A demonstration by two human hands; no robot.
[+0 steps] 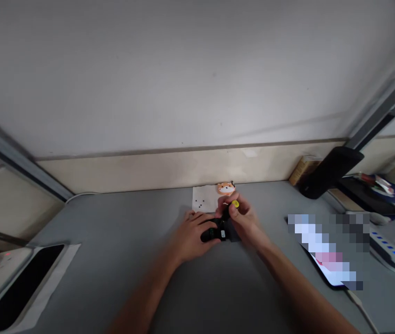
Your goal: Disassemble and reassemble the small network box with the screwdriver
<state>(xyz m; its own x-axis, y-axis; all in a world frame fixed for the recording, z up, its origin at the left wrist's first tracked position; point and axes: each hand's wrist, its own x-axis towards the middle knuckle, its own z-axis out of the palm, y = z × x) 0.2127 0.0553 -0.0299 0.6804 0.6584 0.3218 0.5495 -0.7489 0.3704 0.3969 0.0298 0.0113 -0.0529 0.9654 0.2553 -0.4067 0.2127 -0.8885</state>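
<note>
My left hand (pixel 192 234) rests on the grey desk (pixel 121 241) with its fingers curled round a small black device (pixel 214 232). My right hand (pixel 242 220) is closed in a pinch on a thin tool with a yellow top (pixel 235 203), held upright over the black device. Just behind the hands lies a white paper (pixel 202 198) with a few tiny dark specks on it. An orange and white animal figure (pixel 226 188) sits at the paper's far right corner.
A phone with a lit screen (pixel 329 266) and its cable lie at the right. A black angled stand (pixel 326 174) and a white unit with blue lights (pixel 392 246) are at the far right. A dark tablet (pixel 20 290) sits at the left.
</note>
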